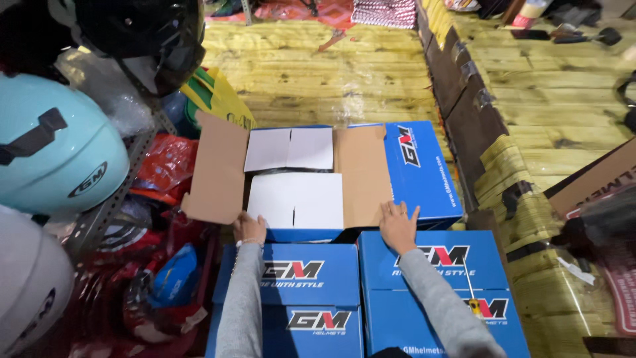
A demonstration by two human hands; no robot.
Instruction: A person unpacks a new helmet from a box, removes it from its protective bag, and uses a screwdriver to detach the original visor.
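Note:
A large blue cardboard carton (424, 176) lies open on the wooden floor, its brown flaps spread to both sides. Inside it sit white boxes (298, 199) packed side by side. My left hand (250, 229) rests on the carton's near edge at the left, fingers curled over it. My right hand (398, 227) lies flat with fingers apart on the near corner by the right flap (361, 176). Both arms wear grey sleeves. Two closed blue boxes (311, 292) (437, 292) stand below my arms.
Helmets hang on a rack at the left: a light blue helmet (56, 149), a black helmet (149, 33) and a white helmet (30, 285). Red plastic-wrapped goods (162, 166) lie below them. A raised wooden platform (556, 99) runs along the right.

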